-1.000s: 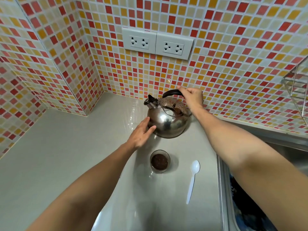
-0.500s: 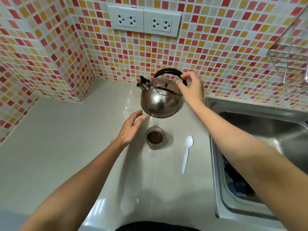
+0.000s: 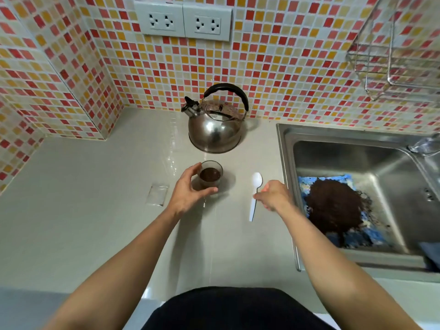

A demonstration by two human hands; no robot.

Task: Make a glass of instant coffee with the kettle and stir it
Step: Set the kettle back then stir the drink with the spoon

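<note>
The grey countertop (image 3: 95, 210) fills most of the view, backed by a wall of red, orange and cream mosaic tiles (image 3: 285, 67) that carries a double socket plate (image 3: 183, 21). Taking the kettle (image 3: 215, 127) as the landmark: it stands upright on the counter against the tiled wall, spout to the left and black handle arched over the lid, with no hand on it. To the right of the kettle lies the steel sink (image 3: 285, 144), whose basin holds a blue cloth (image 3: 373, 236) under a heap of dark grounds (image 3: 335, 206); a wire rack (image 3: 392, 55) hangs high above it. In front of the kettle, near it but apart, stands the glass (image 3: 210, 176) with dark coffee inside. The left hand (image 3: 188, 191) curls around the glass from its left side, thumb and fingers cupping it; whether they press firmly I cannot tell. In front and right of the kettle, between glass and sink, lies the white plastic spoon (image 3: 255, 194), bowl pointing toward the wall. The right hand (image 3: 273, 195) pinches its handle with narrowed fingertips. A small clear sachet (image 3: 157, 195) lies flat left of the glass.
</note>
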